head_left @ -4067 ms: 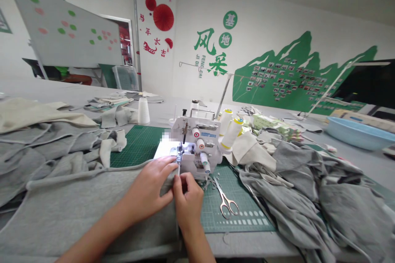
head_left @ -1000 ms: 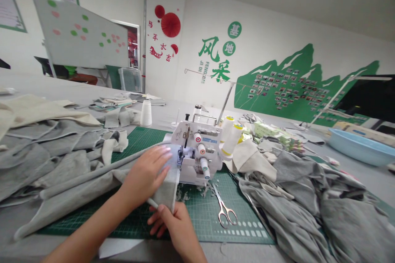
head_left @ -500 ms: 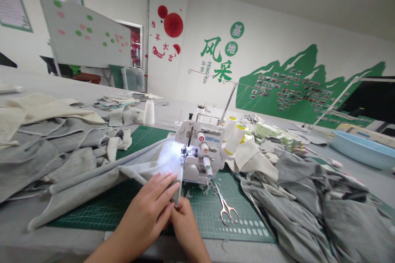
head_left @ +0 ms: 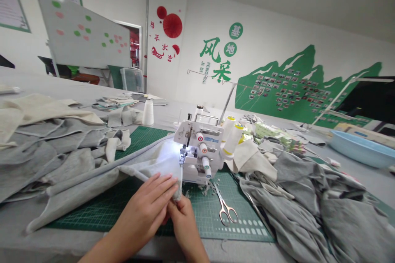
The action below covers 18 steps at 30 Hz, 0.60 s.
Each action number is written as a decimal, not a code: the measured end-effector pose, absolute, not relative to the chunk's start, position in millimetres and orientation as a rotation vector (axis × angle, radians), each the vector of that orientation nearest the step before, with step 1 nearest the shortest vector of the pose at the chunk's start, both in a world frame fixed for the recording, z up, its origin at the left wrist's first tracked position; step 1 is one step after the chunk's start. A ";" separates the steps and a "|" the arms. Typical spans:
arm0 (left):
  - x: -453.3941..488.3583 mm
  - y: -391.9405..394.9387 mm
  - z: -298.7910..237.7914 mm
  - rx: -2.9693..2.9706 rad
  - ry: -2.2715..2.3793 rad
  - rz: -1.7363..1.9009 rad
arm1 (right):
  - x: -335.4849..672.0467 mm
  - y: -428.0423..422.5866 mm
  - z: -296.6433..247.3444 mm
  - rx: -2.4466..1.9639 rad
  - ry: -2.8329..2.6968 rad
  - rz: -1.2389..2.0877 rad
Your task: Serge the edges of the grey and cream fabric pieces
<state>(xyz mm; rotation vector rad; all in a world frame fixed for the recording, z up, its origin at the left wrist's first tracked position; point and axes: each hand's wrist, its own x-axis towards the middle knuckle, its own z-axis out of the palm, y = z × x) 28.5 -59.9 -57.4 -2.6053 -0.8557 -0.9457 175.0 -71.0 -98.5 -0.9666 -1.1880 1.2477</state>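
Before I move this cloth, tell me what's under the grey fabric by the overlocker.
A green cutting mat lies under the grey knit fabric; its grid shows beyond the edge, but the part beneath is hidden.

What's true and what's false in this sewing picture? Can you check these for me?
The scissors lie on the green cutting mat. True.

The overlock machine has its light off. False: its light is on, shining on the gray fabric.

The left hand is holding the scissors. False: its fingers rest on the gray fabric beside the machine.

The right hand touches the edge of the gray fabric. True.
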 end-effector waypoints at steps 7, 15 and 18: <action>25.6 -53.6 -55.1 -2.600 -0.841 -0.981 | 173.6 -74.5 -95.4 -0.958 -1.256 1.201; 24.0 -44.1 -58.0 -2.574 -0.788 -1.005 | 177.7 -72.2 -94.3 -0.968 -1.200 1.126; 25.2 -42.7 -56.3 -2.555 -0.776 -1.056 | 179.5 -72.9 -90.4 -0.959 -1.185 1.085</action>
